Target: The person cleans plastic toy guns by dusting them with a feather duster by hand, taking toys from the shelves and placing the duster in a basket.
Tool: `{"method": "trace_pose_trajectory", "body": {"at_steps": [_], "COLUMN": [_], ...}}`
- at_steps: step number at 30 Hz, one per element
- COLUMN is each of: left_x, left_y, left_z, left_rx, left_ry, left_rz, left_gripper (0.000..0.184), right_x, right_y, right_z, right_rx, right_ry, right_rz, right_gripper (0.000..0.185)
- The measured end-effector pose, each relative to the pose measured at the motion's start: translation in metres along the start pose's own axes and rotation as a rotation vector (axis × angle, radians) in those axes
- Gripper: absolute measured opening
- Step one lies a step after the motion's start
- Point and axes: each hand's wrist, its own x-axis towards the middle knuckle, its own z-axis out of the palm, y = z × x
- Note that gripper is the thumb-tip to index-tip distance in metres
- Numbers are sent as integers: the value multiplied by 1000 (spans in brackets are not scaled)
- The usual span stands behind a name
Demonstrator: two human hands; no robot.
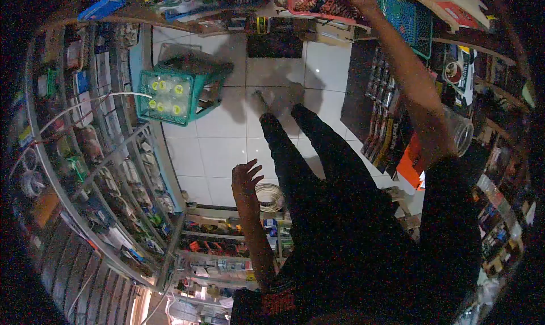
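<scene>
My right arm stretches up to the top edge of the view. My right hand (359, 0) is at the rim of a red basket (329, 15), its fingers hidden or cut off by the frame edge. Dark reddish items, too blurred to name, lie in that basket. Beside my forearm stands a teal basket (410, 26). Low on the left, my left hand (246, 178) hangs in the air with its fingers apart and nothing in it. Behind it, a coil of white cable (269, 198) rests on the floor.
A green plastic crate or stool (196, 92), with yellow-marked round items at its end, stands on the white tiled floor (218, 154). Stocked shelves (108, 154) curve along the left. More goods (377, 115) hang at the right, near an orange object (410, 169).
</scene>
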Motion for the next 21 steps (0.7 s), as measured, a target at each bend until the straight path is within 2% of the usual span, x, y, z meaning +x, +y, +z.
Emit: {"method": "trace_pose_trajectory", "body": {"at_steps": [7,12,16,17,19,21], "left_x": [-2,2,5,6,6,9], "left_y": [-10,-15,-14,-13,-8,-7], "left_z": [-8,-18,-18,-18,-13,-11], "left_rx": [-50,-113,-78,-58,-55,-48], "left_ry": [-14,-36,-14,-9,-4,-11], "left_rz": [-24,-20,-24,-20,-12,-16], "left_gripper": [33,27,25,25,24,24], "right_x": [-10,-22,-29,-27,-32,-38], "right_y": [7,30,101,126,134,115], "right_z": [6,5,13,17,15,10], "right_rx": [76,261,466,422,723,793], "right_ry": [42,153,391,451,478,505], "right_rz": [31,96,144,118,214,325], "right_gripper": [39,36,33,32,28,24]}}
